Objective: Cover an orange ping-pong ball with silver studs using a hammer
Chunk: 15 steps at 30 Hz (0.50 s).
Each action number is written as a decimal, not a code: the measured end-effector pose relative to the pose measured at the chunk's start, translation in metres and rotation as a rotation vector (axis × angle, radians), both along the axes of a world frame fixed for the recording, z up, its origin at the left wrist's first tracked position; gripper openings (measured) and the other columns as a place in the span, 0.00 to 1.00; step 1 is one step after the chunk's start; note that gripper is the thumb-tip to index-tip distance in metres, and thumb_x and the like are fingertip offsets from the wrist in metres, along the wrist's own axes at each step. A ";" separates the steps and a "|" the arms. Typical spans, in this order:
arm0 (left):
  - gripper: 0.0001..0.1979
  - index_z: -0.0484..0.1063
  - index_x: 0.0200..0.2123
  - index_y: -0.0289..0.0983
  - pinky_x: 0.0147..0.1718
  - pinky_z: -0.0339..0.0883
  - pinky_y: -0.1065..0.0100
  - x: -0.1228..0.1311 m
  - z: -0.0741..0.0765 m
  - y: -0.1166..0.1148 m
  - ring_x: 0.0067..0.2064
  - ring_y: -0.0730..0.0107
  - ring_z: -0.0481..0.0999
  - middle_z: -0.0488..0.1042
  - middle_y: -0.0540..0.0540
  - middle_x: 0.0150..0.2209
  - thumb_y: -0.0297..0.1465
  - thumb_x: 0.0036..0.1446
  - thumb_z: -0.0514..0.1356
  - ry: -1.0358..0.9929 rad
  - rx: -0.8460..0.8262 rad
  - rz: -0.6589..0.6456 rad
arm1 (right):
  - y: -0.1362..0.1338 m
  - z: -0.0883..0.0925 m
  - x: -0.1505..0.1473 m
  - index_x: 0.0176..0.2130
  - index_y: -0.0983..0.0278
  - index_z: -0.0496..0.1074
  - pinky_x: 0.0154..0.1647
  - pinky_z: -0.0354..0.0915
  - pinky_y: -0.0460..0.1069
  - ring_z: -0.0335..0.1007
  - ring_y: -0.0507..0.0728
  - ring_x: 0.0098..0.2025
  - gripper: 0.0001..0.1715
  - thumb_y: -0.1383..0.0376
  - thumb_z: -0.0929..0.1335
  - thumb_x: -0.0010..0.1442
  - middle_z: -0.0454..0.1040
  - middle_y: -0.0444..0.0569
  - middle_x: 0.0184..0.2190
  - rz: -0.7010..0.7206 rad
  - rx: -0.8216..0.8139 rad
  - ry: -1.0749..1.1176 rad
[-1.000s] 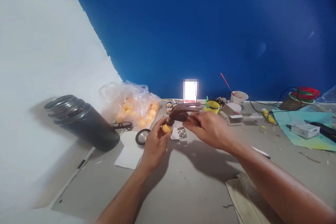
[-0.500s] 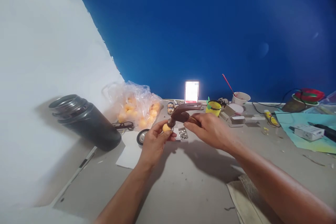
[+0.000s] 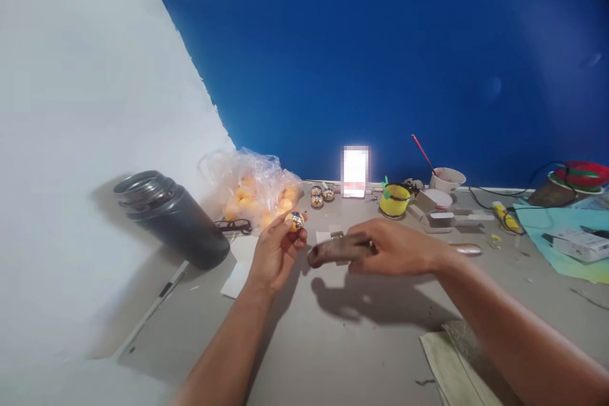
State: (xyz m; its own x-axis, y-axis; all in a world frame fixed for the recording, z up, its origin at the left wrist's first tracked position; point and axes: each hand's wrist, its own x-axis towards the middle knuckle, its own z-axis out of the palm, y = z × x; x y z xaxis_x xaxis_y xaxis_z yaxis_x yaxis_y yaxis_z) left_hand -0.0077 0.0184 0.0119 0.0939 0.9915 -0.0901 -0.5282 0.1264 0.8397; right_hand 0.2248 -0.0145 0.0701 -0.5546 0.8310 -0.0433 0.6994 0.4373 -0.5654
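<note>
My left hand [image 3: 273, 254] is closed, its fingertips pinching an orange ball [image 3: 295, 221] partly covered with shiny metal studs. To the right, my right hand [image 3: 397, 246] wraps round a claw hammer [image 3: 333, 251], whose dark head points left over the table. The wooden end of its handle shows beyond the wrist. Hammer and ball are apart. Behind the hammer head, partly hidden, lies a small white box [image 3: 328, 236] with shiny studs. Farther back sits a group of studded metallic balls [image 3: 317, 197]. Left of them, a clear plastic bag [image 3: 259, 171] holds several orange balls.
A dark flask [image 3: 176, 222] leans at the left beside black glasses [image 3: 235, 226]. At the back stand a bright phone [image 3: 355, 171], a yellow tape roll [image 3: 394, 202] and a white paper cup [image 3: 450, 180]. A folded cloth [image 3: 459, 358] lies near the front right.
The hammer has come away from the ball and dropped lower, its head now pointing left. My left hand has raised and turned the ball, bringing its studded side into view.
</note>
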 end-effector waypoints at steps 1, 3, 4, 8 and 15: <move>0.15 0.78 0.43 0.33 0.26 0.66 0.73 -0.001 0.001 0.000 0.29 0.75 0.74 0.81 0.40 0.41 0.30 0.51 0.68 -0.023 -0.004 -0.026 | -0.001 -0.005 -0.005 0.31 0.62 0.72 0.28 0.51 0.47 0.63 0.52 0.29 0.08 0.60 0.71 0.54 0.72 0.43 0.28 0.054 -0.012 -0.025; 0.17 0.78 0.46 0.34 0.28 0.67 0.71 -0.002 0.002 -0.003 0.30 0.73 0.74 0.81 0.38 0.44 0.29 0.51 0.67 -0.060 0.003 -0.077 | -0.004 -0.019 -0.018 0.32 0.62 0.74 0.28 0.51 0.48 0.66 0.54 0.32 0.08 0.61 0.72 0.51 0.75 0.45 0.31 0.113 0.006 -0.092; 0.18 0.78 0.47 0.35 0.29 0.68 0.70 -0.002 0.003 -0.004 0.31 0.72 0.75 0.81 0.37 0.45 0.28 0.51 0.66 -0.075 0.012 -0.101 | -0.005 -0.027 -0.025 0.33 0.62 0.75 0.28 0.50 0.48 0.67 0.55 0.32 0.08 0.62 0.72 0.50 0.76 0.46 0.32 0.135 0.016 -0.136; 0.18 0.79 0.47 0.36 0.31 0.68 0.67 -0.003 0.006 -0.008 0.34 0.68 0.76 0.80 0.39 0.47 0.28 0.50 0.66 -0.117 0.051 -0.143 | -0.010 -0.048 -0.046 0.40 0.63 0.77 0.30 0.54 0.49 0.71 0.58 0.35 0.18 0.61 0.76 0.47 0.79 0.51 0.36 0.206 0.027 -0.252; 0.19 0.79 0.48 0.40 0.43 0.73 0.65 -0.001 0.004 -0.010 0.41 0.64 0.82 0.81 0.45 0.43 0.29 0.51 0.71 -0.141 0.038 -0.175 | -0.018 -0.054 -0.057 0.39 0.64 0.78 0.30 0.58 0.50 0.73 0.60 0.36 0.18 0.58 0.77 0.50 0.79 0.52 0.37 0.282 0.049 -0.361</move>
State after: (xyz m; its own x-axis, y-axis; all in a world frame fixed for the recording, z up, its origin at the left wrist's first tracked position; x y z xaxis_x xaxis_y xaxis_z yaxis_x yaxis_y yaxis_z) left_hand -0.0086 0.0082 0.0155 0.2739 0.9614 -0.0266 -0.6137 0.1960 0.7649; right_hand 0.1678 -0.0326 0.0157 -0.7163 0.6555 -0.2392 0.6973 0.6592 -0.2816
